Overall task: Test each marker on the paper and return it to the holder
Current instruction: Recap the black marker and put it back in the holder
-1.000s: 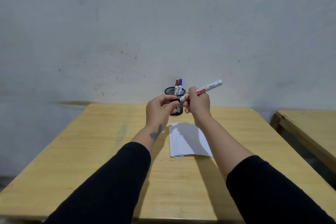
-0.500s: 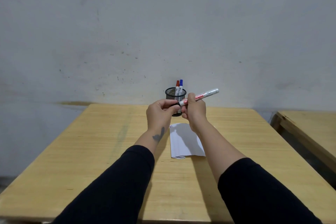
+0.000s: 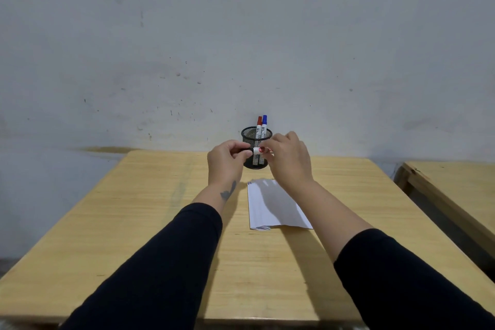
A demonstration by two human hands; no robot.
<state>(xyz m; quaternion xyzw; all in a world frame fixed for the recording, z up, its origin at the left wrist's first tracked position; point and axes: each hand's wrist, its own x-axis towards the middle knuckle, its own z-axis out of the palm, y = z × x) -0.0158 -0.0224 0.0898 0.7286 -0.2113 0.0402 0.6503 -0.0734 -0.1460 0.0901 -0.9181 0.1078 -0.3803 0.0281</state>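
A black mesh holder point(image 3: 256, 134) stands at the far edge of the wooden table point(image 3: 150, 217), with a red-capped marker point(image 3: 259, 126) and a blue-capped marker point(image 3: 264, 125) upright in it. Both hands meet in front of the holder around a white marker point(image 3: 257, 150) held level. My left hand point(image 3: 227, 159) pinches its black cap end. My right hand point(image 3: 288, 161) covers the barrel, so most of the marker is hidden. A white sheet of paper point(image 3: 273, 206) lies on the table below my hands, with small marks near its top left corner.
A stained grey wall rises right behind the table. A second wooden table point(image 3: 455, 190) stands to the right across a narrow gap.
The marker has swung from pointing up and right to level, and my right hand has slid over its barrel. Both hands stay in front of the holder.
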